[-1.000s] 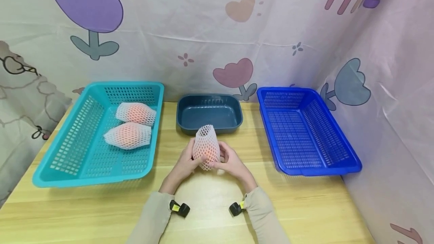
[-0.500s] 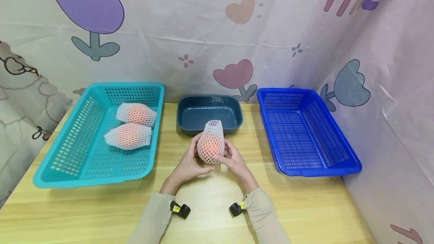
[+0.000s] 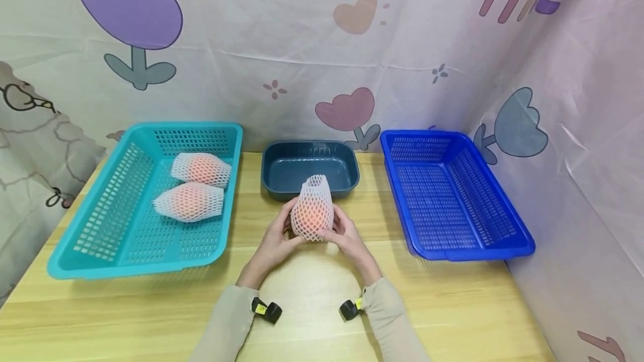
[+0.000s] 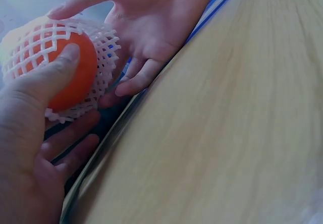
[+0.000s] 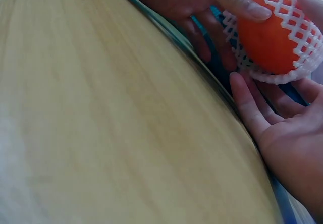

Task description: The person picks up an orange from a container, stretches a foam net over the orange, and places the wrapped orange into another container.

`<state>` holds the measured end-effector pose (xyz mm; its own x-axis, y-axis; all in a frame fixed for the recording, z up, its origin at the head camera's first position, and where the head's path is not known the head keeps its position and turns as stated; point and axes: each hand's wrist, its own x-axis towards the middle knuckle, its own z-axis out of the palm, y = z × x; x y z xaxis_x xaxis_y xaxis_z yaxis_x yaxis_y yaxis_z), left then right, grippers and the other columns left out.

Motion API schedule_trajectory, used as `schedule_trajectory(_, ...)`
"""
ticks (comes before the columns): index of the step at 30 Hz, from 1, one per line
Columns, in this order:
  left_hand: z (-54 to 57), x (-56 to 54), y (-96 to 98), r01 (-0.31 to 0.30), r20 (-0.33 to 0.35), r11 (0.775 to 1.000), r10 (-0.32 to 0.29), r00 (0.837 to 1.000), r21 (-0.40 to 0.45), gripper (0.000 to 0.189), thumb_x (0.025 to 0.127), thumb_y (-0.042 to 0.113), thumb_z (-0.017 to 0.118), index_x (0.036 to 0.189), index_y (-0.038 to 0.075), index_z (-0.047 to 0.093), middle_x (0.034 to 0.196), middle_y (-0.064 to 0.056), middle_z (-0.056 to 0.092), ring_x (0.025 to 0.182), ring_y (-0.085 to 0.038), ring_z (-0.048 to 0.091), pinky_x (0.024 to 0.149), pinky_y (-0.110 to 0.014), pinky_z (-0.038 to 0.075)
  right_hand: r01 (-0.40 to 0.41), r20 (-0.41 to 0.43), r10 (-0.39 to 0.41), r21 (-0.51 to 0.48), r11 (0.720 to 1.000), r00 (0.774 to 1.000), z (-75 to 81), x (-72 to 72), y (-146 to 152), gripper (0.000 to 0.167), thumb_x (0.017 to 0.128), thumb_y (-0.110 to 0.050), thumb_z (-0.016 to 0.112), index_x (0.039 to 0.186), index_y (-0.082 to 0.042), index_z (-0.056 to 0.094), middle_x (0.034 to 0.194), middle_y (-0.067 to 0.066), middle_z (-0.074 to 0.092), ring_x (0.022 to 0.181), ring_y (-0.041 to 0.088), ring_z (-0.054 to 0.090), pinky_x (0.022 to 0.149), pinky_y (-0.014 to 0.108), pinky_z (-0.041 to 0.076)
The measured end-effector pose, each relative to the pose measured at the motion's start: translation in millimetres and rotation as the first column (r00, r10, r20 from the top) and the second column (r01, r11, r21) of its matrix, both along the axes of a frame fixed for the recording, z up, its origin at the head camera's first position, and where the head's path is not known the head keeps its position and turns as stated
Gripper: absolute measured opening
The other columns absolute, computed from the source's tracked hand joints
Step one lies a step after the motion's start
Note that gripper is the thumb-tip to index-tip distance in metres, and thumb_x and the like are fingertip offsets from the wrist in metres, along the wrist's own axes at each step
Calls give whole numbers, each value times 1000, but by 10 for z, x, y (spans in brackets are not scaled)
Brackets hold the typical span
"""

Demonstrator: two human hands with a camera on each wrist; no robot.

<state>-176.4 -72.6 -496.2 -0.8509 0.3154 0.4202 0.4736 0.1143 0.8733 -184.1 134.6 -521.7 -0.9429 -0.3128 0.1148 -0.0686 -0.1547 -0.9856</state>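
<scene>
A round, smooth orange fruit in a white foam net sleeve is held above the table, the sleeve's open neck pointing up and away. On its left side my left hand grips it; the thumb presses on bare peel where the net's lower end gapes. My right hand holds the other side, thumb on the netting and fingers beneath. Two more netted fruits, one behind the other, lie in the teal basket at the left.
Just beyond my hands stands a dark blue-green tray, partly hidden by the sleeve. A blue basket stands at the right on the wooden table. A printed curtain hangs behind and along the right side.
The netted fruit has moved slightly away from me and tipped more upright. My left thumb came off it, then returned to its lower end. The baskets and tray stay put.
</scene>
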Motion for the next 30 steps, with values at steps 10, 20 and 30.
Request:
schedule_trajectory(10,21,-15,-13,0,-52,1000,2,999,27,76,76,-20,69,146,-3,42,145,-23,47,111,-20,60,93,-40,54,12,8,-11,-60,998,1000,3,-15,-18,81,80,-18,80,144,4,37,134,16,53,120,19,54,105,30,42)
schedule_trajectory(20,11,-6,-3,43,-7,996,-43,999,77,73,82,-20,64,148,-5,38,143,-25,47,101,-13,62,84,-41,57,-19,61,33,-217,976,998,-7,-3,-7,69,90,-12,63,147,7,28,131,13,52,116,18,57,99,31,49)
schedule_trajectory(30,-8,-11,2,-3,-59,999,5,998,41,55,92,-9,62,143,-8,44,146,-27,44,128,-13,50,102,-23,44,-10,91,35,-266,964,995,16,13,-24,80,90,-7,58,156,1,14,152,27,32,131,21,48,110,36,39)
